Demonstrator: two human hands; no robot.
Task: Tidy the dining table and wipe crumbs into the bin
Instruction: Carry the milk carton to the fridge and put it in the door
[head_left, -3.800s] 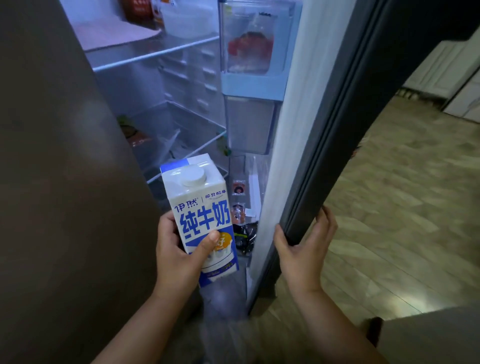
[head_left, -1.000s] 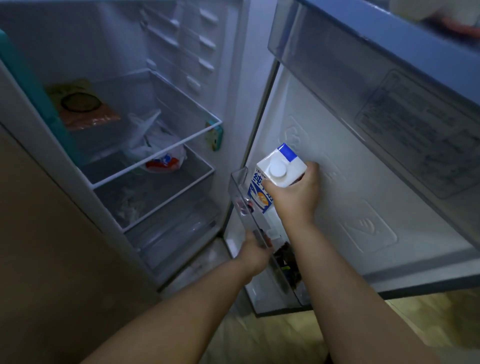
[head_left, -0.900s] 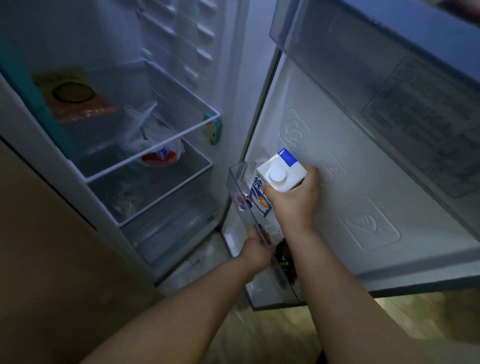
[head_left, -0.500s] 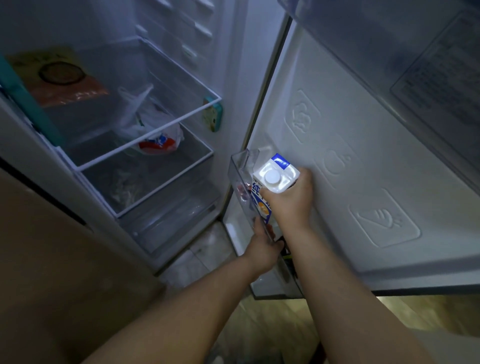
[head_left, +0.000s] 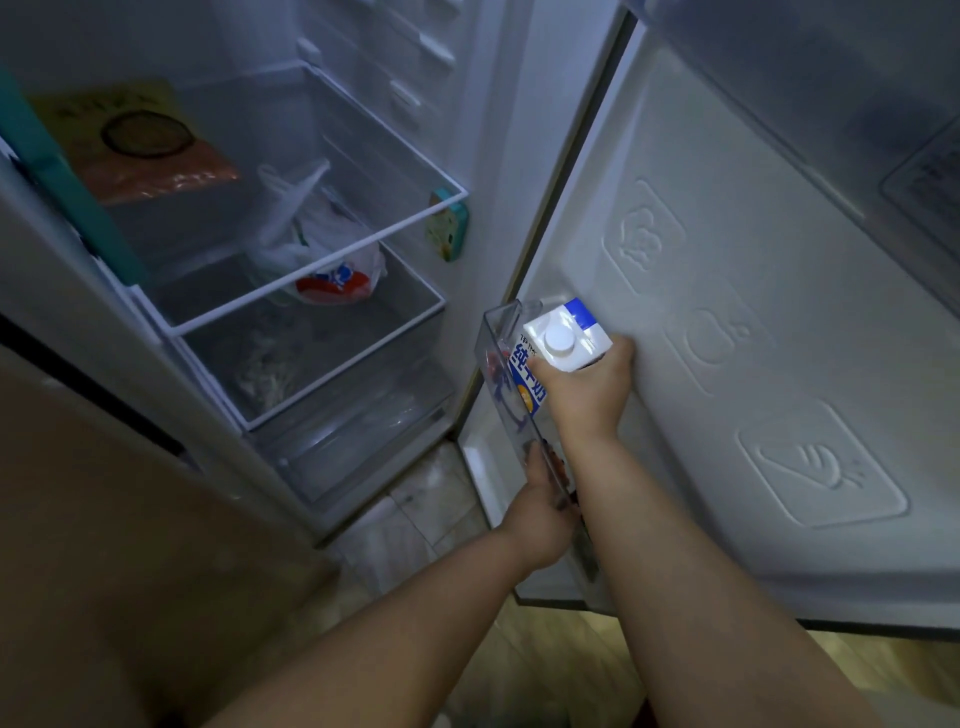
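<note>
The right hand (head_left: 584, 387) is closed around the upper part of the milk carton (head_left: 558, 345), which stands in the clear door bin (head_left: 501, 374) at the bottom of the open fridge door (head_left: 727, 312). The carton's lower half is hidden behind the bin wall and the hand; only the white cap, a blue corner and some print show. The left hand (head_left: 540, 512) grips the front edge of the same bin, its fingers curled over the rim. Dark items inside the bin are too blurred to identify. On a fridge shelf (head_left: 322, 270) lies a plastic bag (head_left: 322, 260), its contents unclear. The picture edge cuts off the upper door compartment.
</note>
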